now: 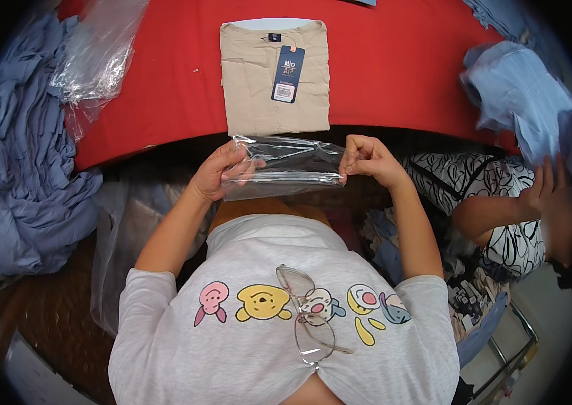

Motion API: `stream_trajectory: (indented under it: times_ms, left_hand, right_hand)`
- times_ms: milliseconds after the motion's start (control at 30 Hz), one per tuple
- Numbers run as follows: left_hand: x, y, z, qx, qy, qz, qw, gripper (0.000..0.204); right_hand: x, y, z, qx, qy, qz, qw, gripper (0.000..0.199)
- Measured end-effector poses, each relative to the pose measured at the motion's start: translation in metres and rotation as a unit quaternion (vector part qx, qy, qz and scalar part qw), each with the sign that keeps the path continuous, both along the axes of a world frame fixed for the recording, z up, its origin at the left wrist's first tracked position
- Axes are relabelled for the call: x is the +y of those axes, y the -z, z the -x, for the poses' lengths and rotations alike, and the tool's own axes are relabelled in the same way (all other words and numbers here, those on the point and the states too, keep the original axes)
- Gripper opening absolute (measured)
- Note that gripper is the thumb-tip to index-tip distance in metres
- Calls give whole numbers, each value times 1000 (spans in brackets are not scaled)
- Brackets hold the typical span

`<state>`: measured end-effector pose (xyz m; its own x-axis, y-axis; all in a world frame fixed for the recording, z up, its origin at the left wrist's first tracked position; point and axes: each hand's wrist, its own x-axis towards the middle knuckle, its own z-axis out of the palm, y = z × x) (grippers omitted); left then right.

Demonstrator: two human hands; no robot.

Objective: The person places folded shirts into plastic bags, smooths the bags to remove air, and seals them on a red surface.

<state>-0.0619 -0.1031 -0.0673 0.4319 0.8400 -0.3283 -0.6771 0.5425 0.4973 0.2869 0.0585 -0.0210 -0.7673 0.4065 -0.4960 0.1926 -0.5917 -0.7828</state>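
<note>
A clear plastic bag is stretched between both my hands just below the edge of the red table. My left hand grips its left end and my right hand pinches its right end. A folded beige shirt with a dark blue hang tag lies flat on the table straight ahead of the bag, apart from my hands.
A heap of blue-grey garments hangs at the left with crumpled clear bags above it. Light blue shirts are piled at the right, where another person's hand rests. Glasses hang on my shirt collar.
</note>
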Motion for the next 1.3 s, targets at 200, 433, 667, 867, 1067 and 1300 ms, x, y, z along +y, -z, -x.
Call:
stream_trajectory:
  times_ms: [200, 433, 667, 867, 1067, 1300]
  left_hand:
    - [2, 4, -3, 561, 336, -288, 699, 34]
    - [20, 18, -9, 601, 164, -159, 766, 32]
    - [-1, 23, -1, 617, -32, -131, 775, 25]
    - [-18, 9, 3, 713, -124, -141, 675, 16]
    - [-6, -2, 8, 799, -163, -183, 548, 9]
    - [-4, 6, 17, 755, -162, -265, 577, 10]
  right_hand:
    - [11, 28, 6, -140, -122, -158, 970, 16]
    - [39, 27, 23, -191, -33, -391, 900, 9]
    - [36, 16, 45, -203, -20, -525, 826, 14]
    - [19, 20, 52, -192, 20, -615, 764, 12]
    - [17, 22, 56, -187, -14, -628, 755, 12]
    - [18, 30, 55, -157, 4, -573, 804, 10]
